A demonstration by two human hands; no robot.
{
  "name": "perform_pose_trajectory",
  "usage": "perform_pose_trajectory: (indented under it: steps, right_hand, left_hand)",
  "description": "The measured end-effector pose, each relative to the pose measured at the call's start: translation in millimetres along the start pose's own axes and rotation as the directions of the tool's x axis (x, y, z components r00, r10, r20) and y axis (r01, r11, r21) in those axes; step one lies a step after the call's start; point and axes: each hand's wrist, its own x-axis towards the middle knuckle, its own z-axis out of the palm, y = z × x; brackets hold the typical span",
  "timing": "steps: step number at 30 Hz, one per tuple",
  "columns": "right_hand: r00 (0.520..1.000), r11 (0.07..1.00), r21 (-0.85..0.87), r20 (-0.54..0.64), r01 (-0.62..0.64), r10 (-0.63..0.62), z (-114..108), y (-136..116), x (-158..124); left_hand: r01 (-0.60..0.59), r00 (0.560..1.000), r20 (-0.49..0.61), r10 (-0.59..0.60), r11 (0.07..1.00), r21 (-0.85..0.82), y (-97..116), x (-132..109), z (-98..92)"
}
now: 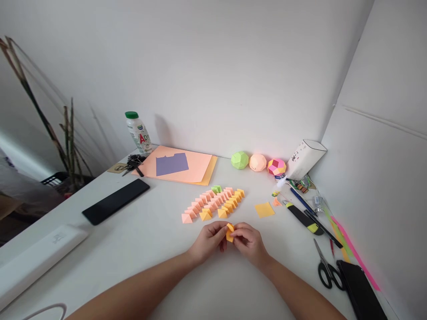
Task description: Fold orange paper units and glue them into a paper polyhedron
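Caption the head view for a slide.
Left hand and right hand pinch an orange paper piece near rows of folded units.

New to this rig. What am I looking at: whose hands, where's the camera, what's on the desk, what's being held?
No machine: one camera on a person's head looks down at their own bare hands. The left hand and right hand together pinch one orange folded paper piece. Beyond it on the white table lie rows of folded paper pieces, a flat orange square, three paper balls by the wall, coloured sheets, a bottle, and scissors and pens at the right.
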Motion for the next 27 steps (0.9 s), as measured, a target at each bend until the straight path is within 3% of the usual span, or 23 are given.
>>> perform_pose_trajectory:
  steps: [14,20,27]
  right_hand:
    - [0.997,0.997,0.019,-0.014,-0.073,0.073,1.6,0.2,-0.2]
    - [0.995,0.995,0.001,0.013,-0.101,0.101,0.9,-1.6,-0.8]
    - [0.962,0.951,0.155,0.101,-0.269,0.256,-1.6,0.2,-0.5]
  left_hand:
    - [0.009,0.999,0.036,-0.013,0.994,0.106,-2.9,-3.6,-0.7]
    - [0.008,0.998,0.055,-0.012,0.997,0.075,-2.6,-3.6,0.4]
    - [0.011,0.997,0.078,-0.014,0.999,0.047,1.6,-3.2,-0.3]
